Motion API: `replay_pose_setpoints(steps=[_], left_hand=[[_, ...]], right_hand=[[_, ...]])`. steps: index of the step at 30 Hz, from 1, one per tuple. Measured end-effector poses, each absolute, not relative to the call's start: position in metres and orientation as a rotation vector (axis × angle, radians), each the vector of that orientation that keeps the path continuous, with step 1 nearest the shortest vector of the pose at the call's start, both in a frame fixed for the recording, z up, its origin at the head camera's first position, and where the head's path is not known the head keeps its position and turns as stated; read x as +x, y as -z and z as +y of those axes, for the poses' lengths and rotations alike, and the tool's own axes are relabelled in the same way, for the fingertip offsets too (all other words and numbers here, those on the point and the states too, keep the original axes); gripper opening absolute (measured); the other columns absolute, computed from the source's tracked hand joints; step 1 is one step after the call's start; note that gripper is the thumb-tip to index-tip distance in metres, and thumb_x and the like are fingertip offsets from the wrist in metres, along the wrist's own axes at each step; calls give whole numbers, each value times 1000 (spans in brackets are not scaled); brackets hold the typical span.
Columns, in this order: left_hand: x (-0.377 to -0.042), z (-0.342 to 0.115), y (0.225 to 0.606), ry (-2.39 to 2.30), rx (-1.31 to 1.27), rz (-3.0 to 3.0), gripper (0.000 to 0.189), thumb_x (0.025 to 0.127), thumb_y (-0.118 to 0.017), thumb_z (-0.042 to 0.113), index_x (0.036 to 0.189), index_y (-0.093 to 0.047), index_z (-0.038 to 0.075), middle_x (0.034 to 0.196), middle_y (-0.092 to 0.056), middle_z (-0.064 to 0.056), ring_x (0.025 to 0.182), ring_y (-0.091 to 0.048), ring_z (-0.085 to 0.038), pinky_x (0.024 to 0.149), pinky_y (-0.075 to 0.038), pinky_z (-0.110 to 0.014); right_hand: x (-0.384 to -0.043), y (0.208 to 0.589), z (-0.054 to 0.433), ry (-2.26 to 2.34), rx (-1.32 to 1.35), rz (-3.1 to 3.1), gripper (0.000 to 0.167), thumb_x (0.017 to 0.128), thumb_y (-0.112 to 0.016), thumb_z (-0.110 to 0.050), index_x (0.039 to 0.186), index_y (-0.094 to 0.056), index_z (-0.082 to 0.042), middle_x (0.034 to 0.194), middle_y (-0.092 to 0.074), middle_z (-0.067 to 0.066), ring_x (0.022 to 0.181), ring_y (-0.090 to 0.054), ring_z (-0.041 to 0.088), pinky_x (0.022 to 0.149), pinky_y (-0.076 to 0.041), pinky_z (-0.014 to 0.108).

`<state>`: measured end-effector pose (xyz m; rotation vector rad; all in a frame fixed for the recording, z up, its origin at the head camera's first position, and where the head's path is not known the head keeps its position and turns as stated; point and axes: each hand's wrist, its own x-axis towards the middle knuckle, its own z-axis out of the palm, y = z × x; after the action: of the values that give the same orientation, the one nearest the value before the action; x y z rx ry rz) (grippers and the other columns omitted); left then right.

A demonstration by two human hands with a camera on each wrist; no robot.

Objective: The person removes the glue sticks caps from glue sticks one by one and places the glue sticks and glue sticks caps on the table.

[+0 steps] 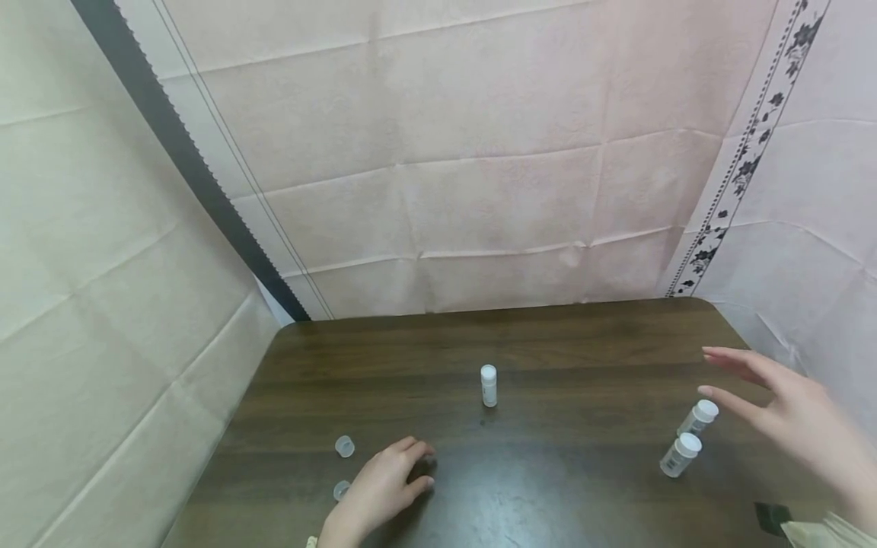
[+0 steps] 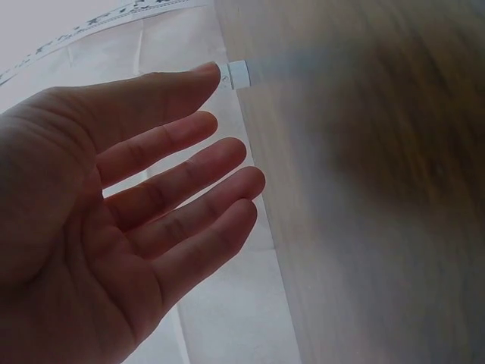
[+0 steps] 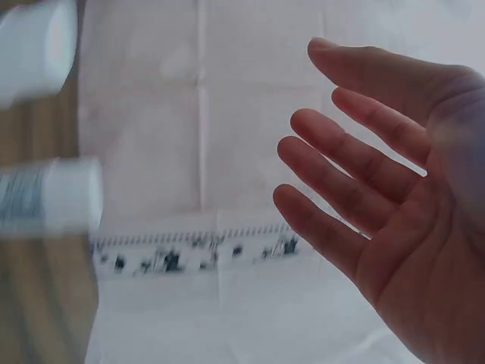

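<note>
Clearly, two white-capped vials [image 1: 681,454] sit at eight o'clock from the nearer right hand [image 1: 798,411], caps toward one; its grip spreads wide, empty; the left hand [image 1: 385,484] is loosely parted, empty.

A dark brown wood-grain tabletop [image 1: 589,358] fills the lower middle of the head view, its far corners rounded, its surface banded lighter and darker (a pale sheen spreads at the bottom centre). Just right of the frame's centre, a small white-capped vial [image 1: 489,388] stands upright, well apart from the rest. At the lower right stand two more: a rear vial [image 1: 697,417] and a front vial [image 1: 680,456], close together, white caps uppermost, the front one showing a printed label. At the lower left sit an upper translucent cup [image 1: 345,447] and a lower translucent cup [image 1: 340,490], the latter partly hidden.
</note>
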<state>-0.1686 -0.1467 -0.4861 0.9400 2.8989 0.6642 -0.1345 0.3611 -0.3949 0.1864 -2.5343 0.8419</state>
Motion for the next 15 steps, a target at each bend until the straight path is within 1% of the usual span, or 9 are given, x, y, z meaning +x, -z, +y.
replay_pose_setpoints(steps=[3, 5, 7, 10, 13, 15], left_hand=[[-169, -145, 486, -658, 944, 2900, 32, 87, -80, 20, 117, -69, 12, 108, -67, 3, 99, -66, -14, 80, -56, -35], [-169, -145, 486, -651, 941, 2895, 33, 87, -80, 20, 117, -69, 12, 108, -67, 3, 100, -66, -14, 80, -56, -36], [-169, -144, 486, -643, 931, 2891, 33, 87, -80, 20, 117, -69, 12, 108, -67, 3, 100, -66, -14, 81, -56, -36], [-169, -144, 486, -640, 914, 2881, 33, 88, -80, 21, 118, -69, 12, 108, -66, 4, 100, -66, -14, 81, -56, -35], [-169, -143, 487, -641, 916, 2879, 33, 88, -79, 22, 117, -69, 12, 108, -66, 4, 100, -65, -13, 81, -56, -33], [-170, -142, 487, -640, 928, 2885, 33, 88, -79, 22, 117, -69, 12, 108, -66, 4, 100, -65, -13, 81, -56, -33]], right_hand=[[-142, 389, 340, -837, 258, -2479, 54, 79, -88, -16, 129, -67, -20, 119, -57, -36, 107, -40, -27, 87, -25, -3], [-149, 387, 327, -822, 324, -2450, 56, 78, -88, -13, 129, -68, -19, 120, -63, -25, 108, -43, -24, 89, -27, -2], [-156, 385, 314, -815, 379, -2443, 55, 79, -87, -15, 130, -67, -21, 121, -68, -13, 108, -47, -21, 89, -30, 0], [-167, 383, 297, -834, 443, -2446, 53, 82, -86, -16, 131, -66, -21, 121, -70, 1, 108, -51, -15, 89, -35, 2], [-176, 381, 284, -882, 435, -2465, 50, 85, -83, -20, 132, -66, -22, 123, -70, 0, 107, -55, -10, 90, -36, 3], [-181, 381, 277, -909, 432, -2468, 48, 86, -83, -21, 131, -66, -21, 123, -70, 0, 107, -60, -1, 90, -36, 3]])
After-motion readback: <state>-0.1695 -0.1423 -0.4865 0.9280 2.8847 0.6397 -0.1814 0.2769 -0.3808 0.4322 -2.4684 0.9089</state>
